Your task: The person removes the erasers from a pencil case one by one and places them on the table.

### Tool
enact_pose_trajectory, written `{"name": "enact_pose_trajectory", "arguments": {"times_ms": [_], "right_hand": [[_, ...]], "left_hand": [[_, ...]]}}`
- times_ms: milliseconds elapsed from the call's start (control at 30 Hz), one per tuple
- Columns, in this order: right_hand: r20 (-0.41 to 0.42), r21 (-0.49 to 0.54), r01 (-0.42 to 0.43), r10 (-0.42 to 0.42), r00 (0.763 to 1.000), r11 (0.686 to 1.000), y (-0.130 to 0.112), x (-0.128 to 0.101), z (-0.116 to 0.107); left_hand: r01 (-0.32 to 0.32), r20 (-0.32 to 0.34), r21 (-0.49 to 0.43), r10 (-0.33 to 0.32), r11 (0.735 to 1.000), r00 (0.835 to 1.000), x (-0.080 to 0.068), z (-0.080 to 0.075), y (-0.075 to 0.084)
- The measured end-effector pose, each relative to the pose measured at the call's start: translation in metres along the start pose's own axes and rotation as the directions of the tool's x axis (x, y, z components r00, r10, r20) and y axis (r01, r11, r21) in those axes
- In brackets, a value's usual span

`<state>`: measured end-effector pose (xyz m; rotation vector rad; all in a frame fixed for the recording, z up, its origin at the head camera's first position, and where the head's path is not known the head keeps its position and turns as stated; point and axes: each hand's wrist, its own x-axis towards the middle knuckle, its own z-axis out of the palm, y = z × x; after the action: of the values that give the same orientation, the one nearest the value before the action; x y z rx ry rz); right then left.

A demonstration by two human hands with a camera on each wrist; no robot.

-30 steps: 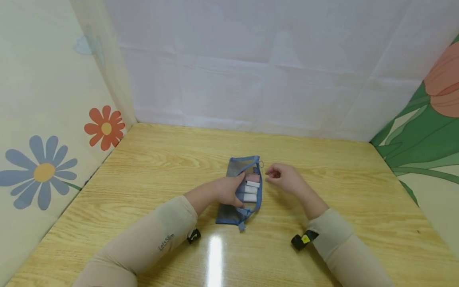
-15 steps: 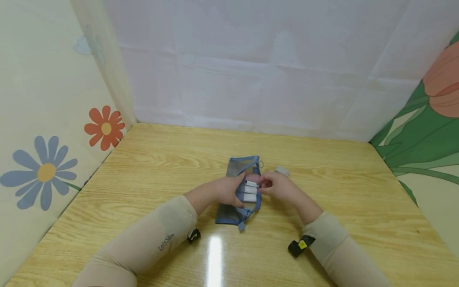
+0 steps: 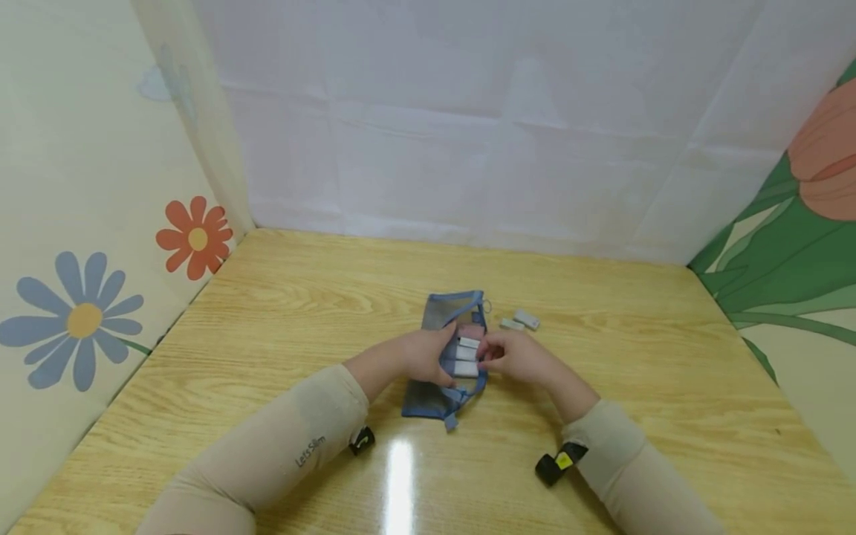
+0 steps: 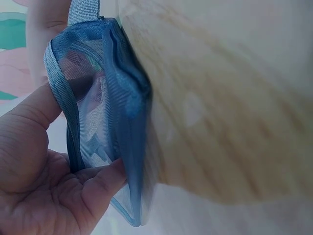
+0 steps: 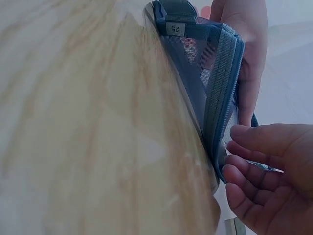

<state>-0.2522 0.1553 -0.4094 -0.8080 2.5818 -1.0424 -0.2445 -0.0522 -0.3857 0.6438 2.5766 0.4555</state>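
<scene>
A blue-trimmed mesh zip pouch lies on the table with its mouth spread. My left hand holds the mouth by its edge, thumb and fingers set apart; some fingers are inside, as the left wrist view shows. Several small white blocks and a pink block sit in the pouch; their exact kind is too small to tell. My right hand reaches to the pouch's right edge with loosely bent fingers. I see nothing between them. Two small whitish blocks lie just beyond that hand.
The wood-grain table extends all around the pouch. A white cloth wall rises at the back, with flower-patterned walls at both sides. Black straps with cameras sit at the wrists.
My right hand has moved left to the pouch's mouth, then slightly nearer me. Two whitish blocks have come into view on the table behind it. The left hand has stayed put.
</scene>
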Motion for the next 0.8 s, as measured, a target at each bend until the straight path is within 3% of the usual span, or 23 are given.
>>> {"name": "enact_pose_trajectory", "arguments": {"times_ms": [267,600,800], "right_hand": [[0.034,0.039,0.003,-0.005,0.999,0.999,0.0024,0.0001,0.0035],[0.051,-0.049,0.079,-0.077,0.996,0.996,-0.0023,-0.0024,0.0043],[0.072,-0.084,0.052,-0.046,0.996,0.995,-0.0046,-0.003,0.0071]], "left_hand": [[-0.007,-0.007,-0.005,0.007,1.0,1.0,0.0005,0.0009,-0.0007],[-0.013,-0.009,0.01,0.014,1.0,1.0,0.0005,0.0014,0.0006],[-0.012,0.0,0.016,0.012,1.0,1.0,0.0003,0.0003,0.0017]]}}
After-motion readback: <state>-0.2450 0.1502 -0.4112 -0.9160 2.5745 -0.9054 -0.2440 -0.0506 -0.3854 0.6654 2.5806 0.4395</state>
